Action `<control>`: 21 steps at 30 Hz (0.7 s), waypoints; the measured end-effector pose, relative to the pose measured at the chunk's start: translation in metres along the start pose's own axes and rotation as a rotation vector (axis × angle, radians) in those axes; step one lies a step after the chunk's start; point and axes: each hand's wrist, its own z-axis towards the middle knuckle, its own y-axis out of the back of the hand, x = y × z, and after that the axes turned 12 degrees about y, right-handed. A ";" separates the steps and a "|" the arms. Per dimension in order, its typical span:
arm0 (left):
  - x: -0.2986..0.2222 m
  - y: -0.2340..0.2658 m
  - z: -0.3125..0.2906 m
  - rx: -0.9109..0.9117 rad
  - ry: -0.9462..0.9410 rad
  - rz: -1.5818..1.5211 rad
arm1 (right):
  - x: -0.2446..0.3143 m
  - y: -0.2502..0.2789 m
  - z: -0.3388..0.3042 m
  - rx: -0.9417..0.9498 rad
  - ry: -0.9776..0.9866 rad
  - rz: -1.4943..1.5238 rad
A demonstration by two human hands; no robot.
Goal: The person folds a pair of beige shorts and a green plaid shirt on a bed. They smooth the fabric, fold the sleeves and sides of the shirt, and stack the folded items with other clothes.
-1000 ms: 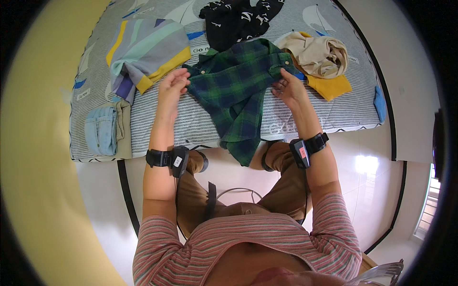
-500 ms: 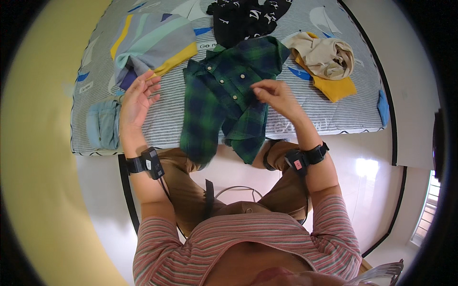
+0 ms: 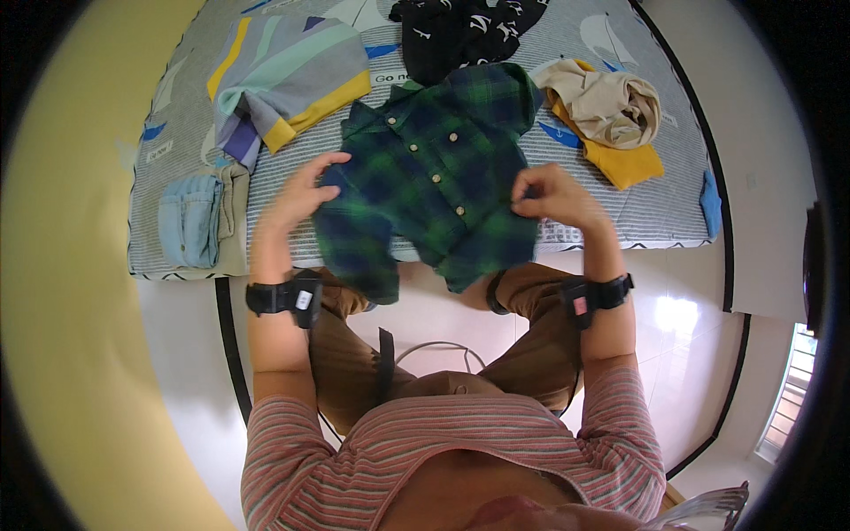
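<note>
A green and navy plaid shirt (image 3: 425, 168) lies buttoned side up across the bed's near edge, its lower parts hanging over. Fingers and thumb parted, my left hand (image 3: 301, 195) is at the shirt's left side; thumb and fingertips meet the cloth there without closing on it. At the opposite side, my right hand (image 3: 560, 196) has its fingers curled together in a pinch on the shirt's right edge. The pinched bit of fabric is mostly hidden by the fingers.
The bed (image 3: 611, 217) has a striped grey cover. Around the shirt are a striped grey, yellow and mint garment (image 3: 292, 75), folded light-blue denim (image 3: 188, 221), a black printed garment (image 3: 456, 40), a bunched beige cloth (image 3: 611, 106) over a yellow one (image 3: 624, 164), and a blue cloth (image 3: 710, 203).
My left hand has moved right and nearer to me, reaching the shirt. My right hand has come slightly nearer and taken the shirt's right edge; the front is spread wider, showing another button.
</note>
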 end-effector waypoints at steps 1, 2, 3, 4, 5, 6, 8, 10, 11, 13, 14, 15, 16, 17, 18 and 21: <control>-0.002 0.011 -0.005 0.069 -0.019 -0.036 | -0.008 0.011 -0.011 0.075 -0.007 0.045; 0.002 0.016 -0.005 0.098 0.019 0.017 | -0.014 0.019 -0.020 0.150 -0.015 0.090; 0.007 0.021 -0.006 0.124 0.064 0.072 | -0.016 0.021 -0.022 0.140 -0.119 -0.014; 0.012 0.025 -0.005 0.150 0.108 0.127 | -0.018 0.022 -0.022 0.128 -0.223 -0.119; 0.020 0.024 -0.003 0.093 0.147 0.076 | -0.019 0.023 -0.022 0.117 -0.327 -0.224; 0.021 0.023 -0.001 -0.049 0.137 0.156 | -0.020 0.023 -0.020 0.055 -0.274 -0.213; 0.022 0.020 0.004 -0.334 0.113 0.316 | -0.023 0.023 -0.013 -0.069 -0.168 -0.188; 0.026 0.016 0.014 -0.408 -0.026 0.185 | -0.011 0.010 0.008 -0.220 0.012 -0.271; 0.022 0.005 0.022 -0.394 -0.080 0.053 | -0.009 0.000 0.018 -0.304 0.088 -0.220; 0.013 -0.017 0.035 -0.415 -0.097 -0.066 | -0.009 -0.014 0.037 -0.399 0.208 -0.164; 0.010 -0.022 0.040 -0.468 -0.095 0.006 | -0.013 -0.020 0.047 -0.408 0.255 -0.158; 0.007 -0.027 0.044 -0.516 -0.091 0.077 | -0.014 -0.024 0.056 -0.418 0.298 -0.153; 0.004 -0.032 0.046 -0.565 -0.087 0.149 | -0.012 -0.026 0.062 -0.406 0.299 -0.155; 0.001 -0.034 0.048 -0.518 -0.037 0.114 | -0.011 -0.028 0.068 -0.395 0.300 -0.158; -0.001 -0.032 0.047 -0.440 -0.039 0.129 | -0.010 -0.030 0.073 -0.384 0.303 -0.159; -0.002 -0.025 0.043 -0.172 -0.091 0.242 | -0.004 -0.033 0.083 -0.348 0.307 -0.134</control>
